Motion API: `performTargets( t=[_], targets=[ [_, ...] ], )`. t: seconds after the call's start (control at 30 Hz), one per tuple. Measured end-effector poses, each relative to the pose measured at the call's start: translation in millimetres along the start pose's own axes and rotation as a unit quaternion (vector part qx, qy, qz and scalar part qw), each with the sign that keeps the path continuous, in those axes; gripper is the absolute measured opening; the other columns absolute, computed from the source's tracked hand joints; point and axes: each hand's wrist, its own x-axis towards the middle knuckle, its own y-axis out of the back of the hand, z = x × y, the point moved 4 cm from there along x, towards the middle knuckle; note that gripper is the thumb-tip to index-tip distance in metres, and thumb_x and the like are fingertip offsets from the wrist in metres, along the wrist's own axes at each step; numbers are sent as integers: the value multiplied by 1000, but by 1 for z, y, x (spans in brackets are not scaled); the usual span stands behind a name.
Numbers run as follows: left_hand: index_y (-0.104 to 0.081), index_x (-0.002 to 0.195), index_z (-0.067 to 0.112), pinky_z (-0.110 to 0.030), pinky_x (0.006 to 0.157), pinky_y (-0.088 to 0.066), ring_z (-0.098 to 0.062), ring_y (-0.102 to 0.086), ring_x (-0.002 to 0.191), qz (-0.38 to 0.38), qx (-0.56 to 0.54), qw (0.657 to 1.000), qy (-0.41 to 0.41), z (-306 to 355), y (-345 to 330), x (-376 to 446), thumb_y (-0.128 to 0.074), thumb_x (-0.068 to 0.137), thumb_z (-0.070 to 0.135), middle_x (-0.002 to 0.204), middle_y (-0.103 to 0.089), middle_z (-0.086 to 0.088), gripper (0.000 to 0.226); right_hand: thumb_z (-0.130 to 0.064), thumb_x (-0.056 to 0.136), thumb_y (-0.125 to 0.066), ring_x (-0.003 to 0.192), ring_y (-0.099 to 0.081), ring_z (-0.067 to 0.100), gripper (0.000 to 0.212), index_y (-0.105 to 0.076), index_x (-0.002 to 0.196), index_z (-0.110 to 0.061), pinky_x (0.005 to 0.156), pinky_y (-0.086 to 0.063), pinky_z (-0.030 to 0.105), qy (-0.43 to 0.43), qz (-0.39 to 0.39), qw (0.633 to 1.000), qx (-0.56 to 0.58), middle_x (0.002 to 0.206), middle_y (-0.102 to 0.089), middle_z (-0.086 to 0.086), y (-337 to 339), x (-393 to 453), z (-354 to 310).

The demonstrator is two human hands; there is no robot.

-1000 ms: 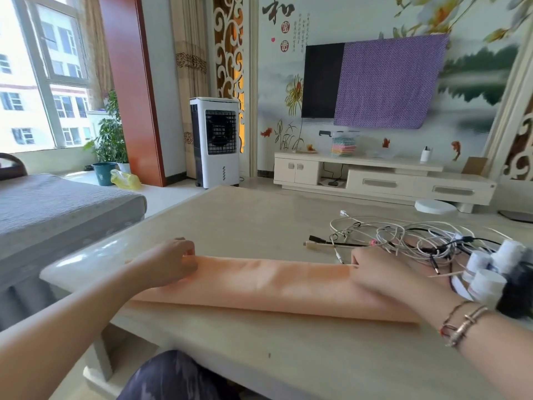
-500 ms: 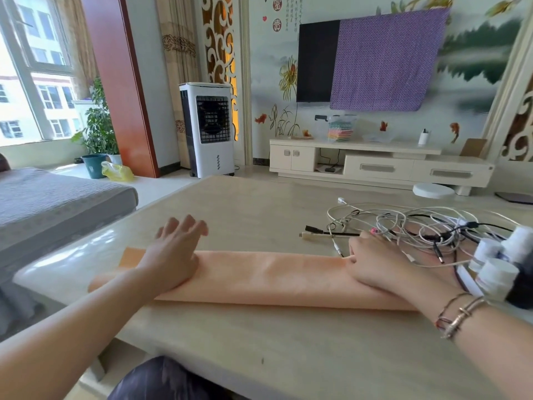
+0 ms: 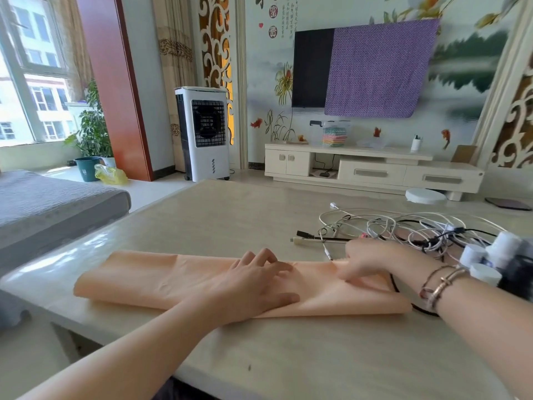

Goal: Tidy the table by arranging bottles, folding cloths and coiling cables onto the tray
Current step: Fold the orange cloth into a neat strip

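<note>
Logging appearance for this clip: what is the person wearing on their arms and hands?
Both forearms are bare, no sleeves or gloves. The left hand wears nothing visible. The right hand has thin metallic bracelets at its wrist, rose-gold and darker bands.

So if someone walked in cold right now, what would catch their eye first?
Probably the long peach cloth folded into a strip across the near table, with the left hand flat on its middle and the right hand at its right end. Next, the tangle of cables just behind, on the right.
</note>
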Motion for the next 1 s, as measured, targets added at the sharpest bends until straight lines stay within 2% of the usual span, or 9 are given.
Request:
performTargets(
  t=[0.1, 0.2, 0.3, 0.53, 0.67, 0.7, 0.77, 0.87, 1.0],
  targets=[
    [-31, 139, 50, -29, 106, -27, -9, -30, 121, -5, -5, 1000, 18, -2, -3, -1, -46, 78, 77, 125, -31, 20, 68, -43, 81, -56, 74, -57, 16, 28, -57, 77, -15, 63, -41, 28, 4, -62, 998, 22, 82, -60, -2, 6, 4, 10],
    [-28, 140, 49, -31, 108, -26, -11, -29, 121, -15, 4, 1000, 23, -1, -2, -2, -48, 73, 81, 126, -29, 20, 76, -41, 74, -60, 87, -69, 22, 39, -67, 97, -11, 72, -50, 29, 17, -103, 974, 203, 97, -72, 4, 13, -4, 16],
    [-26, 141, 48, -32, 108, -25, -13, -28, 122, -34, 6, 999, 31, -1, -1, -2, -49, 71, 83, 128, -28, 18, 82, -23, 87, -56, 62, -64, 17, 14, -62, 89, -11, 55, -48, 21, 42, -112, 908, 403, 73, -67, 4, 23, -15, 11],
    [-35, 133, 43, -29, 99, -30, -16, -33, 118, -12, -28, 997, 66, 3, 4, -6, -54, 73, 75, 125, -36, 14, 70, -17, 92, -51, 50, -51, 9, 33, -54, 60, -16, 51, -44, 18, 105, -161, 693, 694, 58, -51, -1, 37, -14, -65],
    [-49, 113, 36, -1, 81, -34, 14, -49, 91, 13, -96, 994, 57, 1, 21, -20, -58, 88, 50, 101, -51, 22, 30, -20, 91, -48, 40, -54, 7, 31, -60, 64, -13, 41, -39, 15, 100, -196, 700, 680, 52, -59, -1, 26, -7, -105],
    [-54, 109, 37, -1, 78, -38, 16, -52, 81, 23, -134, 988, 75, -10, 25, -22, -58, 91, 42, 97, -56, 22, 20, -21, 90, -49, 40, -55, 7, 27, -61, 67, -12, 38, -39, 15, 90, -203, 702, 676, 54, -61, -1, 23, -6, -112],
    [-67, 89, 38, -24, 86, -51, 4, -60, 80, 83, -224, 962, 135, -39, 33, -26, -60, 88, 34, 86, -67, 18, 8, -22, 89, -50, 41, -57, 6, 24, -61, 70, -13, 37, -38, 13, 73, -212, 708, 669, 56, -64, -1, 16, -2, -123],
    [-71, 53, 28, -16, 58, -48, -8, -56, 57, 139, -361, 885, 260, -77, 38, -37, -56, 92, 27, 51, -63, 11, 41, -23, 89, -50, 41, -58, 6, 21, -58, 71, -15, 37, -38, 12, 61, -208, 712, 668, 53, -64, -2, 7, 2, -135],
    [-62, 43, 17, -28, 56, -31, -17, -42, 53, 63, -494, 800, 334, -101, 37, -44, -34, 77, 82, 50, -51, 0, 78, -32, 93, -50, 43, -59, 8, 25, -53, 73, -18, 41, -41, 14, 55, -175, 732, 656, 56, -64, -4, -1, 4, -151]
  ],
)
